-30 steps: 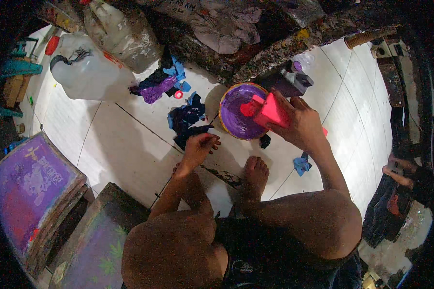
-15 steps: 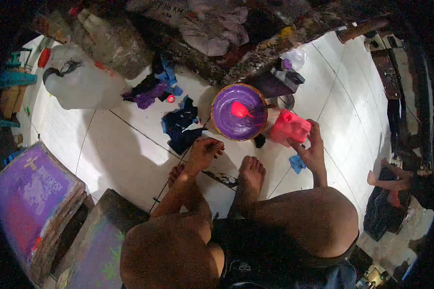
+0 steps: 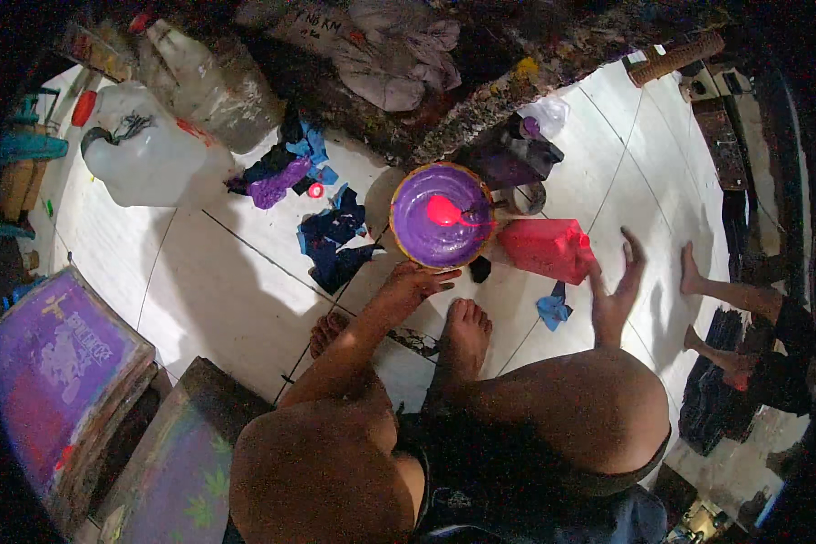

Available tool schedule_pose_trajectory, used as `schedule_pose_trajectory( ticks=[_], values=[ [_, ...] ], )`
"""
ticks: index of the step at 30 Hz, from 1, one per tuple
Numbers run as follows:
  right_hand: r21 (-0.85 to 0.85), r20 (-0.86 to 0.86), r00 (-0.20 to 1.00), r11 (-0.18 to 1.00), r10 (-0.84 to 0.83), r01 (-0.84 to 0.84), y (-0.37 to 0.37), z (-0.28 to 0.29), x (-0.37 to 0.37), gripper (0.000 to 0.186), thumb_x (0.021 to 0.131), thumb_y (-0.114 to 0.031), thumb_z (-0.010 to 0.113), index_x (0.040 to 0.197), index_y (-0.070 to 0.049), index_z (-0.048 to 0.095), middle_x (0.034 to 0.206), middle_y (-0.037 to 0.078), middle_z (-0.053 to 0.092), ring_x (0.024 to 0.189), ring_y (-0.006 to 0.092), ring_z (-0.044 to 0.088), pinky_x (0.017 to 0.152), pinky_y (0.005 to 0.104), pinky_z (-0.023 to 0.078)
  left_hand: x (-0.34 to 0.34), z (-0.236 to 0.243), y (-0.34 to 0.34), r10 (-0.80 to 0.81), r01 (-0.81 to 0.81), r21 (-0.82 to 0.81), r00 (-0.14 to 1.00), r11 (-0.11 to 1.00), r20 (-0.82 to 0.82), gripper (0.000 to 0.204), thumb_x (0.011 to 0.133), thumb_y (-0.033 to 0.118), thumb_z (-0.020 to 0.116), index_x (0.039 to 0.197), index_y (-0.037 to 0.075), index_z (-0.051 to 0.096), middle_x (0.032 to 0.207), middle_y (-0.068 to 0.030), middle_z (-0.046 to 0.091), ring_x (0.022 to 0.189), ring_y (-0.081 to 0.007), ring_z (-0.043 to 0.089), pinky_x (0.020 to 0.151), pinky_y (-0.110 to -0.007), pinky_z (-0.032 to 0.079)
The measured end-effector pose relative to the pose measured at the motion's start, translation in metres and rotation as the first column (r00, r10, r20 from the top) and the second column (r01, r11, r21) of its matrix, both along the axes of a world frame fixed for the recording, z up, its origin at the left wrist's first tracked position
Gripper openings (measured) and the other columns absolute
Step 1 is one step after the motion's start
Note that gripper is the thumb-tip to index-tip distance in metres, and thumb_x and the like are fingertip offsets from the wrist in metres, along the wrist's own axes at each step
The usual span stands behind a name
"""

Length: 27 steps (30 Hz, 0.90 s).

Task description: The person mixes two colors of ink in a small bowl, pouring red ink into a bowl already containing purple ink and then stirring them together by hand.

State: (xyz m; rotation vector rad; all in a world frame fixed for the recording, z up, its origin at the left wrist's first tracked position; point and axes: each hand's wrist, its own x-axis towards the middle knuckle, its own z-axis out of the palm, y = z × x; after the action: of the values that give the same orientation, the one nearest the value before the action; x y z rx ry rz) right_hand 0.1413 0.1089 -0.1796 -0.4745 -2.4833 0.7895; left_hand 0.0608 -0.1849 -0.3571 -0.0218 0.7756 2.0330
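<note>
A round bowl [image 3: 410, 228] with purple paint inside stands on the tiled floor in front of me. A bright pink-red blob of paint [image 3: 442, 211] lies in the middle of the purple. My left hand [image 3: 415, 283] is at the bowl's near rim with its fingers stretched out; whether they touch the rim I cannot tell. Right of the bowl rests a red plastic jerrycan [image 3: 542, 250]. My right hand [image 3: 618, 288] is beside the jerrycan, thumb and fingers spread, nothing in it. Below the jerrycan lies a blue scrap [image 3: 554, 308].
Dark and blue scraps [image 3: 335, 238] lie left of the bowl, near a big white jug [image 3: 159, 150]. A small tin [image 3: 526, 197] stands behind the jerrycan. Purple-stained frames [image 3: 68, 363] lean at lower left. Another person's bare legs [image 3: 730, 290] show at right.
My right hand has let go of the red jerrycan, which now rests on the floor turned another way. My left hand has moved right and up to the bowl's rim, its fingers straighter.
</note>
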Motion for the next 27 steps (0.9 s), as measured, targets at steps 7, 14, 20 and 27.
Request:
schedule_pose_trajectory(
  ticks=[7, 14, 20, 27],
  values=[
    [0.090, 0.908, 0.377, 0.796, 0.181, -0.599, -0.059, 0.020, -0.112, 0.025, 0.081, -0.008, 0.066, 0.102, 0.005, 0.065, 0.104, 0.027, 0.069, 0.090, 0.0376, 0.072, 0.077, 0.0481, 0.058, 0.028, -0.085, 0.008, 0.119, -0.145, 0.149, 0.977, 0.978, 0.176, 0.035, 0.090, 0.003, 0.060, 0.123, -0.006, 0.058, 0.130, -0.0170, 0.063, 0.126, -0.0321, 0.059, 0.105, -0.044, 0.048],
    [0.335, 0.765, 0.617, 0.705, 0.185, -0.625, -0.051, -0.091, -0.128, 0.017, 0.086, -0.011, 0.061, 0.092, 0.000, 0.072, 0.091, 0.023, 0.073, 0.086, 0.0373, 0.074, 0.072, 0.0459, 0.061, 0.020, -0.045, 0.001, 0.111, -0.114, 0.017, 0.986, 0.993, 0.125, 0.038, 0.090, 0.008, 0.059, 0.126, -0.004, 0.056, 0.136, -0.0171, 0.059, 0.134, -0.0329, 0.052, 0.110, -0.044, 0.041],
    [0.123, 0.803, 0.454, 0.639, 0.385, -0.759, -0.065, -0.058, -0.165, 0.023, 0.086, -0.013, 0.062, 0.100, 0.003, 0.073, 0.095, 0.023, 0.073, 0.089, 0.0387, 0.073, 0.076, 0.0468, 0.061, 0.003, -0.044, -0.017, -0.012, 0.009, 0.022, 0.992, 1.000, 0.128, 0.043, 0.091, 0.011, 0.057, 0.132, -0.002, 0.053, 0.141, -0.0178, 0.056, 0.138, -0.0343, 0.048, 0.111, -0.044, 0.038],
    [-0.039, 0.876, 0.173, 0.424, 0.451, -0.905, -0.094, -0.083, -0.187, 0.022, 0.085, -0.012, 0.064, 0.099, 0.002, 0.073, 0.104, 0.024, 0.073, 0.103, 0.0375, 0.070, 0.084, 0.0490, 0.059, -0.008, -0.048, -0.023, -0.182, 0.187, -0.034, 0.976, 0.982, 0.122, 0.048, 0.091, 0.015, 0.058, 0.136, -0.002, 0.055, 0.143, -0.0176, 0.056, 0.135, -0.0365, 0.051, 0.111, -0.046, 0.040]
  ],
)
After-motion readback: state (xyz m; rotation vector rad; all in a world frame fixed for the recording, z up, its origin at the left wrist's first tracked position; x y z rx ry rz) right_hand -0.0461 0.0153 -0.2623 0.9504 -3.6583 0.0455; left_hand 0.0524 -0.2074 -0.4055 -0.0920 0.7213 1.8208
